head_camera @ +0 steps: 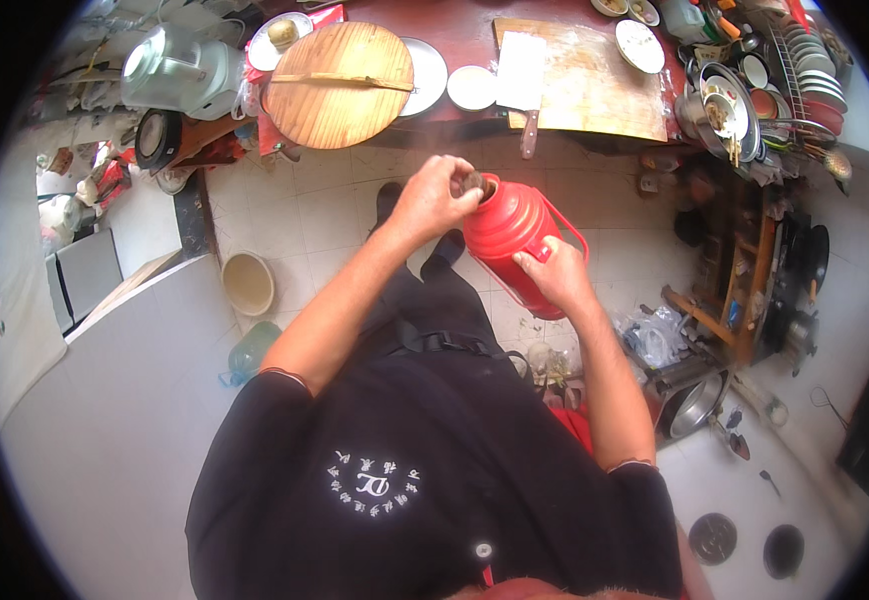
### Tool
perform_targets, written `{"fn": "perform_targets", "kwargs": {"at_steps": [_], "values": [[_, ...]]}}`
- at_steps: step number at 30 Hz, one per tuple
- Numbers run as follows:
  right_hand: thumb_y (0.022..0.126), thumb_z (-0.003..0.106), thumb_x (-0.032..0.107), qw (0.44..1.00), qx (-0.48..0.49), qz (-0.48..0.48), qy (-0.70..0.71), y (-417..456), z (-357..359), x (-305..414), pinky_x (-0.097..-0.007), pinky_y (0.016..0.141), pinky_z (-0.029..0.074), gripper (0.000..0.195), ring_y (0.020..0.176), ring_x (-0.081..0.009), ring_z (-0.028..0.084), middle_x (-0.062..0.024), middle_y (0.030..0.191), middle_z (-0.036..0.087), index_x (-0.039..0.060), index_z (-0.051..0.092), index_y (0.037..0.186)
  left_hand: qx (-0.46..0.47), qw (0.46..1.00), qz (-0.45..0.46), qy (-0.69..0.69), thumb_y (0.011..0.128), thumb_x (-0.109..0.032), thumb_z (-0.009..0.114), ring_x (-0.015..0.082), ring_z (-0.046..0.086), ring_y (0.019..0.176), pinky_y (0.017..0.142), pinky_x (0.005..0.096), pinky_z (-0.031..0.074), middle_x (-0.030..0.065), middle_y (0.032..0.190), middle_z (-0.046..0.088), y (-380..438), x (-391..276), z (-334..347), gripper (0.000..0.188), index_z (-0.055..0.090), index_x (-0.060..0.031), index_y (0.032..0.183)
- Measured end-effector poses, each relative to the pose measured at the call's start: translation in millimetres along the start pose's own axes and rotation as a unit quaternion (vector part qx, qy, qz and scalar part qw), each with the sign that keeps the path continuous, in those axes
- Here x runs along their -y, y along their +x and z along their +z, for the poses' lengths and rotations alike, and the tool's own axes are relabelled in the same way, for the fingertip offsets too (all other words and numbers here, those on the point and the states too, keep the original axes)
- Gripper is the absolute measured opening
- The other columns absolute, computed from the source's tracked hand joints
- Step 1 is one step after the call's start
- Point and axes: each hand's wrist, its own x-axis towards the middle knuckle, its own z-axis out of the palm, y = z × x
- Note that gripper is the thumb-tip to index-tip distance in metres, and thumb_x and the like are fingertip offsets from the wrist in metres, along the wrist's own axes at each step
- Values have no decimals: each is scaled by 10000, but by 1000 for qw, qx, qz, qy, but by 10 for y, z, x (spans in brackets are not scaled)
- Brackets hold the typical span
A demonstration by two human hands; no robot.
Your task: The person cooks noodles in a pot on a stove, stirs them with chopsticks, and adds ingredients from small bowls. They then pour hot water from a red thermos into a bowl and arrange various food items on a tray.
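Note:
In front of my body, over the tiled floor, my right hand (pixel 558 274) grips the side handle of a red thermos flask (pixel 513 225). The flask tilts, its mouth towards the upper left. With thumb and fingers, my left hand (pixel 442 191) holds a brown cork stopper (pixel 473 181) right at the mouth. Whether the cork sits in the opening or just above it, I cannot tell. A second red handle arches along the flask's right side.
The red table (pixel 464 30) carries a round wooden lid (pixel 341 90), a white bowl (pixel 472 88), a cleaver (pixel 521 71) on a wooden cutting board (pixel 592 82), and a plate (pixel 640 46). A bucket (pixel 248 283) stands on the floor at left. Dishes fill a rack (pixel 791 67) at right.

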Motion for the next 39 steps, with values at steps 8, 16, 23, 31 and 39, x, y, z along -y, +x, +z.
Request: {"fn": "perform_targets", "kwargs": {"at_steps": [8, 16, 23, 31, 39], "values": [[844, 756, 280, 1000, 16, 3, -10, -445, 49, -17, -446, 730, 527, 343, 811, -376, 681, -240, 857, 686, -34, 652, 936, 73, 997, -9, 29, 831, -255, 722, 268, 657, 909, 825, 379, 532, 162, 1015, 644, -395, 38, 207, 361, 648, -4, 1081], [846, 754, 291, 1000, 12, -24, 12, -469, 405, -55, -436, 747, 530, 347, 838, -361, 685, -223, 886, 696, -19, 663, 973, 95, 995, 0, -9, 844, -260, 705, 272, 666, 889, 813, 380, 539, 175, 1016, 656, -534, 289, 58, 368, 650, 5, 1093], [857, 766, 239, 997, -58, -6, 53, -83, 577, -34, -341, 714, 545, 274, 778, -162, 690, -105, 846, 737, -7, 695, 954, -97, 988, -65, -98, 815, -299, 712, 218, 641, 843, 801, 340, 531, 135, 965, 647, -667, 745, -358, 402, 644, 3, 1073], [861, 696, 395, 993, -91, 63, -41, 792, 282, 341, -388, 786, 538, 444, 859, -292, 718, -197, 906, 731, -23, 717, 1009, -58, 978, -190, -67, 828, -299, 704, 211, 653, 867, 819, 343, 531, 135, 992, 667, -1646, 1762, -717, 428, 636, 18, 1106], [868, 715, 448, 972, -63, 43, -223, 1698, -2, 513, -398, 626, 524, 488, 610, -273, 652, -157, 735, 692, -29, 702, 971, -57, 945, -306, -96, 862, -276, 700, 198, 643, 922, 831, 340, 535, 143, 1045, 674, -2319, 2178, -856, 431, 613, 14, 1170]]}}
